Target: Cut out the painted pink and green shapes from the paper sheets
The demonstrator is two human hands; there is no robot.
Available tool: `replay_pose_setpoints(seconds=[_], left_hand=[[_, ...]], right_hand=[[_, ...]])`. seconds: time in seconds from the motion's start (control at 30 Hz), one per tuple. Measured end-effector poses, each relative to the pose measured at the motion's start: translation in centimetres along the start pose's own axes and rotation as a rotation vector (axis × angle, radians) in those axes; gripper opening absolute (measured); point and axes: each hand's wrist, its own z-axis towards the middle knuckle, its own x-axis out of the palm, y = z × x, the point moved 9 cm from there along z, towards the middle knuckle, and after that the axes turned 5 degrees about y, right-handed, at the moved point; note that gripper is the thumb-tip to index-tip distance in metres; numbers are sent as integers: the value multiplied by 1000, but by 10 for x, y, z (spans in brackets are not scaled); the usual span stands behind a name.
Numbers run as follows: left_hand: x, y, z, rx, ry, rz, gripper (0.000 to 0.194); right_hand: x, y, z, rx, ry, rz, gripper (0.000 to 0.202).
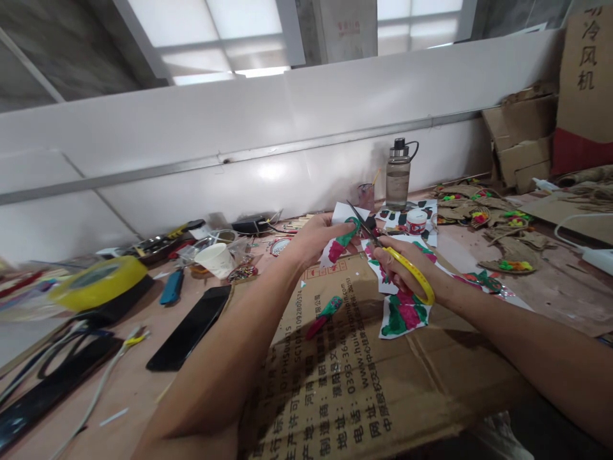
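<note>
My left hand (322,235) pinches a piece of white paper (331,254) painted green and magenta. In my right hand (407,263) is a pair of scissors (416,273) with yellow handles. Its dark blades are spread at the edge of the paper, pointing up and left. Below my right hand lies another painted paper piece (405,318) on the flattened cardboard (345,383). A cut-out shape (325,316), green at one end and dark red at the other, rests on the cardboard between my forearms.
A water bottle (398,176) and a small paint jar (416,222) stand behind my hands. Brown fabric pieces with bright trim (510,220) lie at right. At left are a phone (191,327), a paper cup (215,259), a blue lighter-like object (171,287) and a yellow tape roll (103,281).
</note>
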Motion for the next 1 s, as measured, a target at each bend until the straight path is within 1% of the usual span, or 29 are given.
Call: replay_pose_setpoints(seconds=[0.17, 0.3, 0.6, 0.73, 0.83, 0.93, 1.0], left_hand=[[-5, 3, 2, -10, 6, 33, 23], [-8, 2, 3, -6, 13, 37, 23], [-10, -5, -1, 1, 58, 90, 20], [-13, -4, -1, -20, 72, 111, 20], [-17, 1, -1, -33, 94, 58, 27], [-21, 9, 0, -32, 98, -94, 37], [-20, 13, 1, -24, 101, -214, 50]], right_hand=[[-3, -4, 1, 11, -32, -4, 61], [-3, -5, 2, 16, -31, 2, 61], [1, 6, -1, -23, 2, -51, 58], [2, 8, -1, -25, 8, -64, 56], [3, 3, 1, 26, -3, -22, 58], [0, -7, 1, 131, -69, 97, 59], [-2, -13, 1, 190, -102, 175, 58]])
